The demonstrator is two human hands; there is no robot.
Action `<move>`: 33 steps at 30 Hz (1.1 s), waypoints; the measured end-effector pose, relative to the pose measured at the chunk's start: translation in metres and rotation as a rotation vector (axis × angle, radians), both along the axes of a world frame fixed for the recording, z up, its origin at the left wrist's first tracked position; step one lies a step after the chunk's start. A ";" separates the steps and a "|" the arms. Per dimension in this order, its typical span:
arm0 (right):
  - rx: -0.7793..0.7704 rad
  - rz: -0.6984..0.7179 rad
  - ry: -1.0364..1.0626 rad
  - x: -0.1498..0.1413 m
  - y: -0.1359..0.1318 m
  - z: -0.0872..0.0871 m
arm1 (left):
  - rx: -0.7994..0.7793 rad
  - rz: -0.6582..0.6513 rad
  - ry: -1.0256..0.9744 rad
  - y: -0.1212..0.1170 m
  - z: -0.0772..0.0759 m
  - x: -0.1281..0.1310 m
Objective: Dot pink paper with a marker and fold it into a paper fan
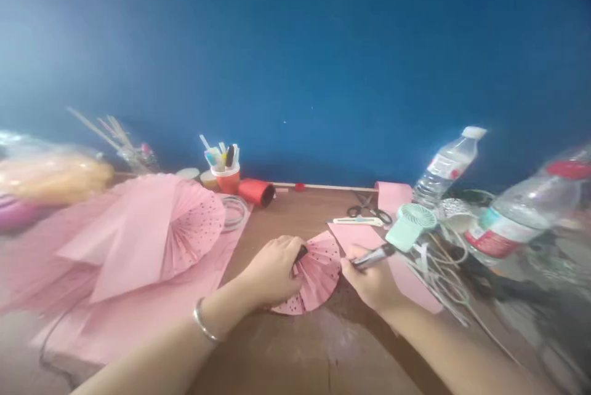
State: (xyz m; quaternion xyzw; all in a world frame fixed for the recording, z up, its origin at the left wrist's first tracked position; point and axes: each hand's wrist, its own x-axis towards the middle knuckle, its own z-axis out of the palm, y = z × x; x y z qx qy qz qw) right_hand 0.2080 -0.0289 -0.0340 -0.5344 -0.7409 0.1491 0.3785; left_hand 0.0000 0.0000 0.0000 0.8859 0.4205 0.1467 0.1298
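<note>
Pink fan [323, 269], curled left grip [273, 269] over it, right grip [373, 281] pinching marker [375, 256]

The blue wall [295, 63] has a pale glow on the left and gets darker to the right. The light looks soft and hazy. A dark shadow sits on the brown table [281, 352] under the right hand [372, 281], and the bracelet [203, 322] has a little shine. The pink fan [323, 269] in the middle is fairly clear. Both sides are blurry, and the big bottle [517, 219] on the right looks stretched. The yellow bundle [58, 176] on the left may be bagged, but it's too smeary to tell.
</note>
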 end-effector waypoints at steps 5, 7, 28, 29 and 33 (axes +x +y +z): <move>0.015 0.039 0.151 -0.003 -0.001 0.005 | -0.002 0.002 -0.004 -0.002 -0.001 0.001; -0.046 0.114 0.238 -0.005 -0.001 0.008 | -0.004 -0.020 -0.013 -0.003 0.000 0.002; -0.251 0.178 0.159 -0.013 0.003 0.009 | -0.022 -0.062 -0.028 -0.004 0.000 0.003; -0.249 0.176 0.157 -0.013 0.003 0.010 | -0.019 -0.062 -0.029 -0.004 0.000 0.003; -0.238 0.181 0.187 -0.014 0.003 0.010 | -0.031 -0.060 -0.031 -0.003 0.000 0.002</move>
